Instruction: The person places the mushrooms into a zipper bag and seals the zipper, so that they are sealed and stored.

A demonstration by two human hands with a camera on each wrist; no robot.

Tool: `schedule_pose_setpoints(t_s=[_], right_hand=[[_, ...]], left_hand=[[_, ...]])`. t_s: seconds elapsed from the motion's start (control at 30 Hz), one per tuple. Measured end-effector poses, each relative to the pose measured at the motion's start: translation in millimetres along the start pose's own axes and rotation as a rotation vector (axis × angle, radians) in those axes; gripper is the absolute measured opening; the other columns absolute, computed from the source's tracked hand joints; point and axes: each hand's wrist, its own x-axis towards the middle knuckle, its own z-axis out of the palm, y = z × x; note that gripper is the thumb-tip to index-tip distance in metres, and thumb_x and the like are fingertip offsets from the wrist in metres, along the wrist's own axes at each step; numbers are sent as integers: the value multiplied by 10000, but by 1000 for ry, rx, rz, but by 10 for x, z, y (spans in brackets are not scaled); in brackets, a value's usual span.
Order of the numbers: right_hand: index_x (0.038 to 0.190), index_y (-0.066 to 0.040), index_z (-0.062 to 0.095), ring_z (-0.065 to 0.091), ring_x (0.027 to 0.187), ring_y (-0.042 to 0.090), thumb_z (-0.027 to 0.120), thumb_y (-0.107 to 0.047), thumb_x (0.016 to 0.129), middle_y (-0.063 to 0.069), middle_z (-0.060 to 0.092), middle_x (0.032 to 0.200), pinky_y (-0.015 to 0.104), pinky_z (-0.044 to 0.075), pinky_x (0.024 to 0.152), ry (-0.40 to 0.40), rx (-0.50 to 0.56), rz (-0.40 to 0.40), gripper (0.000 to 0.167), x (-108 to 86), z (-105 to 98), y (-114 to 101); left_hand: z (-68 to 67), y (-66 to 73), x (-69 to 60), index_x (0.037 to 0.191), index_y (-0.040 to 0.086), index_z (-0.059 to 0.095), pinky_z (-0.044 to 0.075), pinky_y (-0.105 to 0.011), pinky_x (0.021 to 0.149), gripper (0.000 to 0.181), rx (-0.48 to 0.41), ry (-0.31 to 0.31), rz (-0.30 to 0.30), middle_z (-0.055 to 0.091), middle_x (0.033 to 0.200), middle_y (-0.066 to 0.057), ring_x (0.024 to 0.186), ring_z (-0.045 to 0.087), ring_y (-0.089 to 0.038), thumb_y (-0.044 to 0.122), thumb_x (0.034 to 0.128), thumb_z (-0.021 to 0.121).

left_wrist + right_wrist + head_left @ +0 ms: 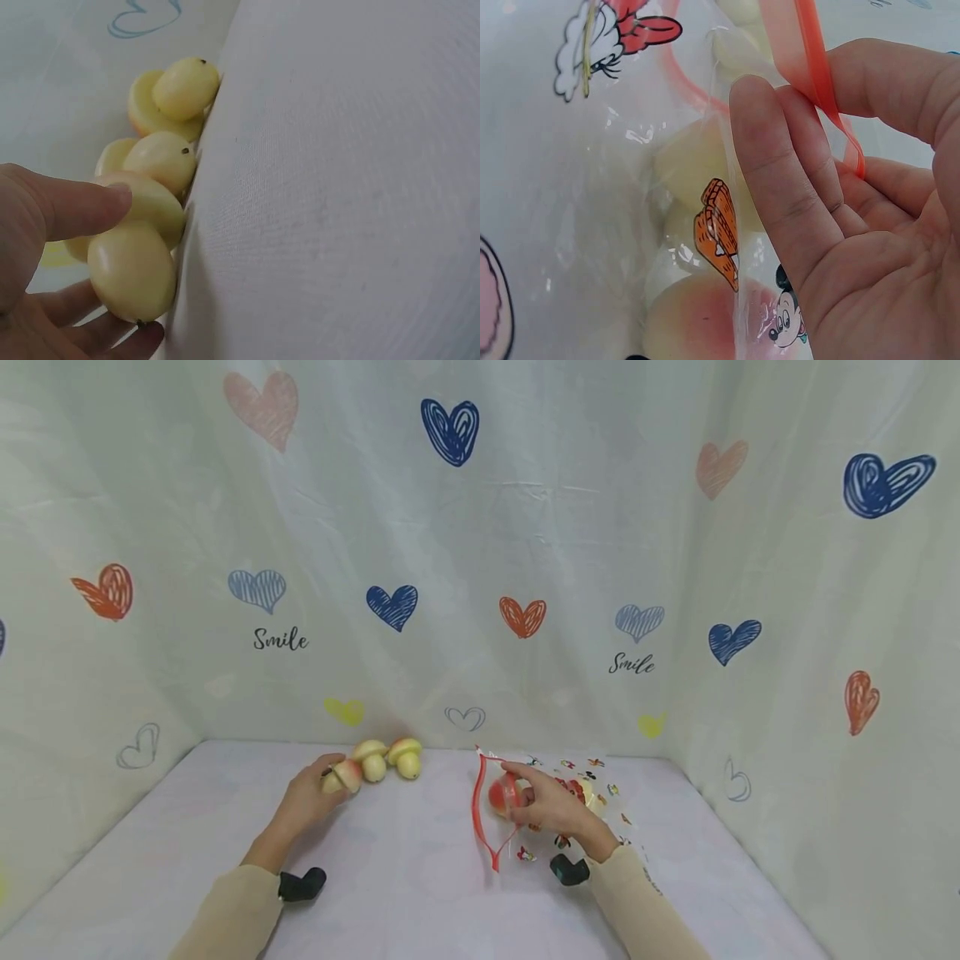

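Observation:
My left hand (309,793) grips a yellow toy mushroom (133,270) with a pinkish flush, thumb on top and fingers underneath. Beside it sit two more yellow toy mushrooms, the middle one (371,760) and the far one (406,758). At the right lies a clear plastic bag (577,187) printed with cartoon figures, its red-edged mouth (477,810) spread toward the left. With thumb and fingers, my right hand (553,803) holds the bag at that red edge. Inside the bag, a red-and-yellow rounded piece (501,795) shows near the mouth, with other pale pieces behind.
A white cloth covers the table (397,877). Behind it and along both sides hangs a pale curtain (465,677) printed with hearts and the word Smile. The toy mushrooms are close to the back curtain. A dark strap piece (302,885) sits at each wrist.

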Motion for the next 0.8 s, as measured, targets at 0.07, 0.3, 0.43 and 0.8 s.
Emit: schedule_pose_setpoints(t_s=[0.07, 0.3, 0.43, 0.8], right_hand=[[1461, -248, 370, 475, 559, 158, 730, -148, 829, 22, 533, 709, 287, 432, 508, -2, 6, 0, 734, 2, -1, -3], [1462, -248, 366, 487, 582, 162, 730, -158, 832, 29, 564, 740, 290, 436, 515, -13, 24, -7, 733, 3, -2, -1], [1462, -257, 364, 492, 585, 161, 732, -164, 833, 31, 569, 755, 292, 441, 519, -9, 16, -4, 735, 3, -3, 9], [1466, -236, 360, 492, 557, 162, 725, -150, 839, 51, 572, 776, 292, 449, 515, 0, -7, 5, 731, 8, 7, 5]], left_hand=[[0, 4, -3, 1334, 1, 444, 432, -515, 788, 589, -5, -4, -4, 522, 1180, -351, 1017, 527, -433, 80, 810, 699], [9, -12, 14, 1313, -15, 447, 434, -540, 822, 592, 0, -5, 15, 525, 1122, -336, 1030, 525, -447, 23, 782, 706], [23, -13, 29, 1333, 2, 432, 451, -519, 814, 620, -5, -21, -10, 522, 1124, -324, 1032, 532, -434, -2, 766, 684], [22, -6, 14, 1354, 18, 415, 482, -472, 761, 619, -13, -27, -40, 550, 1098, -289, 993, 556, -386, -9, 794, 678]])
